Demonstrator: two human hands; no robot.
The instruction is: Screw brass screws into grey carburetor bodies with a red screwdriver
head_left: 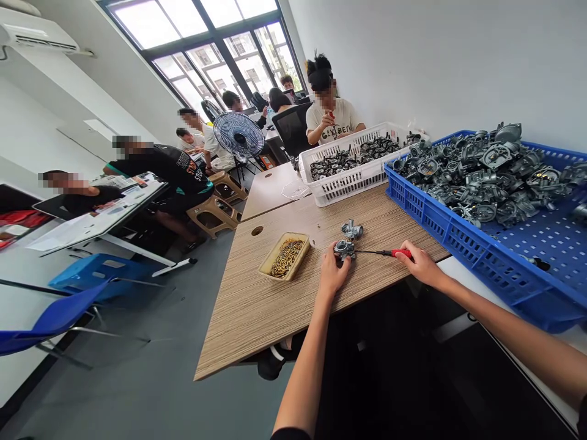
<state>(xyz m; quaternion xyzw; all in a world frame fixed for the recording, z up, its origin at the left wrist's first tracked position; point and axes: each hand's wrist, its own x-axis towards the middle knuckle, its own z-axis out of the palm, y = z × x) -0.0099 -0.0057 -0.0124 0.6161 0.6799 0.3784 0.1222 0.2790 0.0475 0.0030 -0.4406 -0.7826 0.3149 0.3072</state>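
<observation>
The left hand [334, 275] grips a metal part [343, 249], seemingly unfinished; the right hand [419, 264] holds a screwdriver [387, 252] at its three o'clock, tip contact unclear.

Single head-worn view. Looks forward and down across the table [257, 311], frame canted. Hands [334, 274] at close range, below and right of centre. Wide field; reaches back to far window [220, 47], upper left.
</observation>
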